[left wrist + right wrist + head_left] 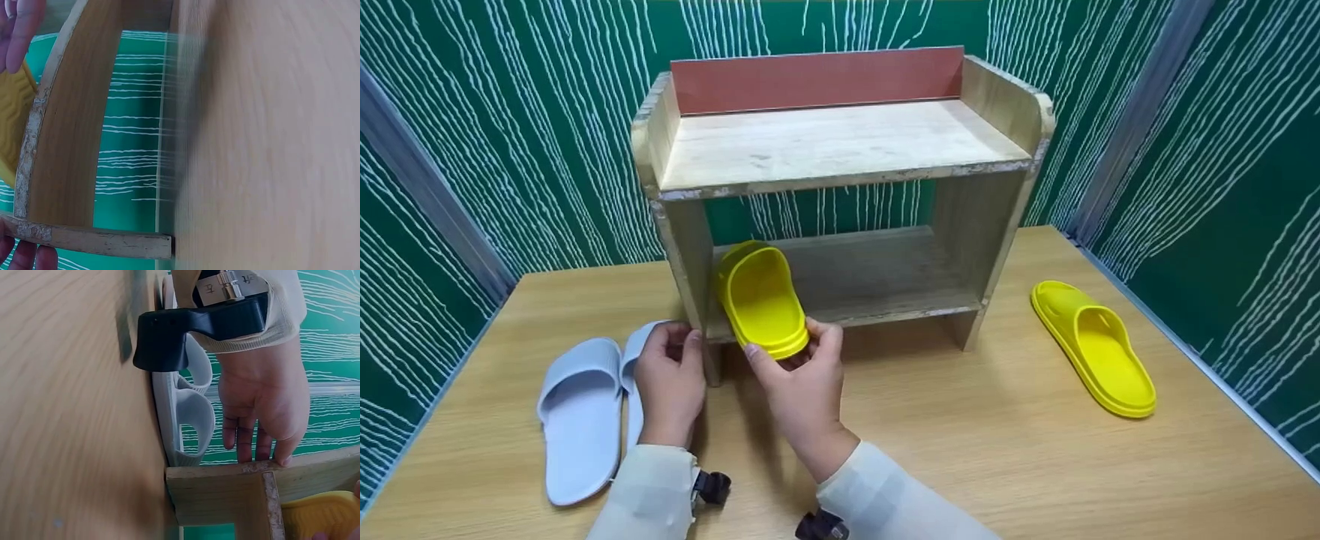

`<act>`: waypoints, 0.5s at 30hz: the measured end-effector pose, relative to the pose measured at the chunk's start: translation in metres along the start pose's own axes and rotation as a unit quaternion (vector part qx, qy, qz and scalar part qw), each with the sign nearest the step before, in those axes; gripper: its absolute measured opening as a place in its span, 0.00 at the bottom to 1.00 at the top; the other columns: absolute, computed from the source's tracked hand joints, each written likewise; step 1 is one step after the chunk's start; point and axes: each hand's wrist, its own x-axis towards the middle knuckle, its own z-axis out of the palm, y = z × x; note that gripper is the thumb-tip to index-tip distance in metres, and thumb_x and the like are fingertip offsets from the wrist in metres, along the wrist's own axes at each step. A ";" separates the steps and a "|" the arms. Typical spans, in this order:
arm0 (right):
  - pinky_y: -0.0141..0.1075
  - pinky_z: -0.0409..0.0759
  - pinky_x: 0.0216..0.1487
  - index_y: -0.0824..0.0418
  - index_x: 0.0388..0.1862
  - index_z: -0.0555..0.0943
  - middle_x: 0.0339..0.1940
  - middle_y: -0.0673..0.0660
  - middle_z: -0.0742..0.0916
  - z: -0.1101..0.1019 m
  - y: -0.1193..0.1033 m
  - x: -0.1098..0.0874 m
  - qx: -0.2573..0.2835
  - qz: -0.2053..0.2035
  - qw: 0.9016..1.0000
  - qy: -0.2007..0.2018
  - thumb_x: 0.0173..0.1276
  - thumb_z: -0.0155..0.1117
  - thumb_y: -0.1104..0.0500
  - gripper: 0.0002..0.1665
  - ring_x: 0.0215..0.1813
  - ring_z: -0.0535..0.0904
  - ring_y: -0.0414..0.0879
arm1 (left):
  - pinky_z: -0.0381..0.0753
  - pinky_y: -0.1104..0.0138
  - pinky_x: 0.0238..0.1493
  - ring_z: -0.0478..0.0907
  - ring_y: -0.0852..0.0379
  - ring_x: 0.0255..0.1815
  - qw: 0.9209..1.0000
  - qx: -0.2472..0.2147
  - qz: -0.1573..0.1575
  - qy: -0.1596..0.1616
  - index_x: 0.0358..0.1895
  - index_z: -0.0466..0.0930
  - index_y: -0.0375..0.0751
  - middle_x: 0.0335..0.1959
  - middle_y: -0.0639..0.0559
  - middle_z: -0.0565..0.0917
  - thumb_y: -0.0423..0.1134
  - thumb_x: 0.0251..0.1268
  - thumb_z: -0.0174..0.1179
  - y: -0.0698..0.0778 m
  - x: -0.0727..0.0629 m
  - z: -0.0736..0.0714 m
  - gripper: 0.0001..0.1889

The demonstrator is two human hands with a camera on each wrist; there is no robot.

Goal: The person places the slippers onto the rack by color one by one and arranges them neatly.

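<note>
My right hand (pixel 810 394) pinches a yellow slipper (pixel 765 300) by its heel end, thumb on one side and fingers on the other. The slipper's toe points into the lower compartment of a small wooden shelf (pixel 840 146), near its left side panel, and its heel is tilted toward me. My left hand (pixel 671 382) grips the front edge of that left panel. In the right wrist view, the left thumb lies at the panel's edge and the fingers (pixel 244 439) reach down its outer face. The slipper's ridged sole (pixel 12 121) shows in the left wrist view.
A second yellow slipper (pixel 1099 352) lies on the table (pixel 997 465) to the right. Two pale grey slippers (pixel 581 442) lie side by side left of the shelf, one partly behind my left hand. Green walls (pixel 1245 225) with white streaks enclose the table.
</note>
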 end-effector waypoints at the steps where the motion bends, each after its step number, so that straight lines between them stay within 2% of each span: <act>1: 0.42 0.85 0.60 0.60 0.64 0.66 0.61 0.60 0.80 0.000 0.000 0.000 0.001 0.002 1.000 -0.003 0.59 0.84 0.60 0.42 0.59 0.84 0.52 | 0.74 0.68 0.46 0.78 0.49 0.45 1.000 0.000 -0.001 -0.001 0.50 0.81 0.34 0.45 0.40 0.84 0.35 0.80 0.58 0.000 0.000 0.000 0.08; 15: 0.41 0.85 0.61 0.55 0.64 0.66 0.62 0.55 0.80 0.000 0.006 0.002 -0.019 0.042 0.999 -0.022 0.59 0.85 0.57 0.42 0.61 0.83 0.48 | 0.74 0.68 0.45 0.77 0.50 0.44 1.000 0.000 -0.002 0.001 0.51 0.81 0.34 0.45 0.41 0.84 0.36 0.80 0.58 -0.001 0.001 0.000 0.08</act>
